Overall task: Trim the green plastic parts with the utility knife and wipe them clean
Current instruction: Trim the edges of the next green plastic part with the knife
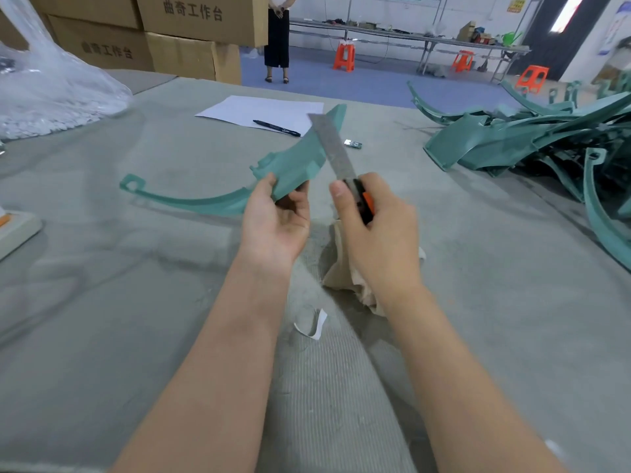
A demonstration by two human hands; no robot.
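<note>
In the head view, the left hand (276,220) holds a curved green part (290,165) up off the desk (136,302) near the middle of the scene, with the thumb on top and the fingers curled beneath its wide section. The part's thin hooked tail sweeps out to the left. The right hand (375,227) is closed round the handle of the utility knife (341,155), thumb laid along it. The long blade is pushed well out and slants up and away across the far end of the part. Trimming of this piece looks to be under way, and wiping seems yet to come, since a beige cloth (341,264) lies crumpled on the desk under the right wrist with neither hand holding it. A heap of green parts (532,141) sits on the far right. Whether those are trimmed or waiting cannot be told, so the share of work done is unclear. The blade is blurred, so it is hard to see whether its edge touches the plastic. The hand covers most of the knife handle, the heap runs off the right edge, and a pale object at the left edge is cut off. A sheet of paper (266,110) with a pen (276,128) lies farther back.
</note>
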